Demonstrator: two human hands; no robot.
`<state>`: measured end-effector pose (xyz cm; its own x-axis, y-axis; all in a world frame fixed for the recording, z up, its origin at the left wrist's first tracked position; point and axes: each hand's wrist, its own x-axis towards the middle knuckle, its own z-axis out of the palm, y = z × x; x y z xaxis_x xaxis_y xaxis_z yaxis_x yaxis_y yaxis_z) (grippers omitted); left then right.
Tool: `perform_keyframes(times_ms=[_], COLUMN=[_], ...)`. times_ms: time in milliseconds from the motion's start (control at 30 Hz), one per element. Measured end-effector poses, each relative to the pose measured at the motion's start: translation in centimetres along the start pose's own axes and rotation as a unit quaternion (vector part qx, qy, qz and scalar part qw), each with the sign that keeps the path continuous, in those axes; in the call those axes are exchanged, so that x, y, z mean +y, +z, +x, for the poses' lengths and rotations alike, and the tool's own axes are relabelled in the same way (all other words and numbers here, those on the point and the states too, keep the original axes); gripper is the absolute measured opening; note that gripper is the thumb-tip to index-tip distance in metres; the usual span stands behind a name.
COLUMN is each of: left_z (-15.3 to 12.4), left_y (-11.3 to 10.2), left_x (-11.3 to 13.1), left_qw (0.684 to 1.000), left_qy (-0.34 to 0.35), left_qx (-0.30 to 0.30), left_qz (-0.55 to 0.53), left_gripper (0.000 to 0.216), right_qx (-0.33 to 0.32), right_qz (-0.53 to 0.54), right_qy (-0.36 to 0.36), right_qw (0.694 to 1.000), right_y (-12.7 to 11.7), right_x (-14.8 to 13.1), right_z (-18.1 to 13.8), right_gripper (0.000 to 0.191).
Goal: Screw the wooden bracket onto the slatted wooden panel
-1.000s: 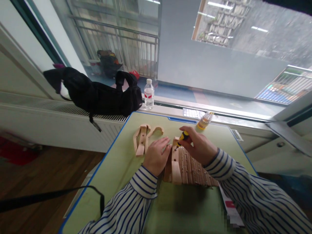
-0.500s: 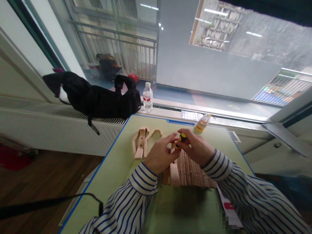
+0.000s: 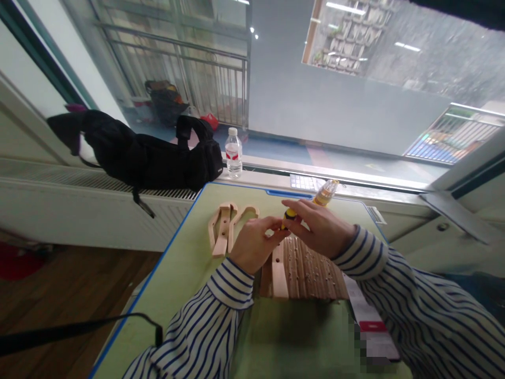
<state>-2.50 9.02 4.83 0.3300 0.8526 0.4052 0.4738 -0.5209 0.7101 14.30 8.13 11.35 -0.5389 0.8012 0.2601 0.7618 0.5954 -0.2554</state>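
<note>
My right hand (image 3: 321,227) grips the yellow-and-black handle of a short screwdriver (image 3: 289,213), fingers curled over its top. Close against the handle's lower end, my left hand (image 3: 252,245) has thumb and fingers pinched together; what lies between them is hidden. Below both hands is a pale wooden piece (image 3: 280,276) with a drilled hole, resting on a block of layered brown cardboard (image 3: 315,271) dotted with small holes. The screwdriver's tip cannot be seen. Left of my left hand lie more wooden pieces (image 3: 224,226), one straight with holes, and a curved hook-shaped one (image 3: 249,210).
The green table (image 3: 177,279) has a blue edge. At its far side stands a clear bottle with amber contents (image 3: 325,193). A water bottle (image 3: 233,155) and a black bag (image 3: 158,160) are on the sill. A phone-like flat object (image 3: 374,326) lies by my right sleeve.
My right hand has turned and its fingers have shifted around the screwdriver handle, which now stands more upright. My left hand stays pinched beside it. The whole view has shifted slightly.
</note>
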Motion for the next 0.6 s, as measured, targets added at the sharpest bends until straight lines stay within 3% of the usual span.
perform_keyframes(times_ms=[67, 267, 600], left_z=[0.0, 0.1, 0.2], left_y=[0.0, 0.2, 0.5], left_x=[-0.1, -0.4, -0.9], left_qw=[1.0, 1.0, 0.999], left_qy=[-0.002, 0.006, 0.027], left_qx=[0.005, 0.013, 0.012], left_qz=[0.01, 0.02, 0.024], left_gripper=[0.016, 0.018, 0.018], right_qx=[-0.007, -0.063, -0.012], right_qz=[-0.006, -0.046, -0.044], right_qy=[-0.001, -0.036, -0.082], right_qw=[1.0, 0.996, 0.996], right_y=[-0.8, -2.2, -0.9], right_x=[0.0, 0.2, 0.9], right_z=[0.4, 1.4, 1.1], right_gripper=[0.046, 0.028, 0.026])
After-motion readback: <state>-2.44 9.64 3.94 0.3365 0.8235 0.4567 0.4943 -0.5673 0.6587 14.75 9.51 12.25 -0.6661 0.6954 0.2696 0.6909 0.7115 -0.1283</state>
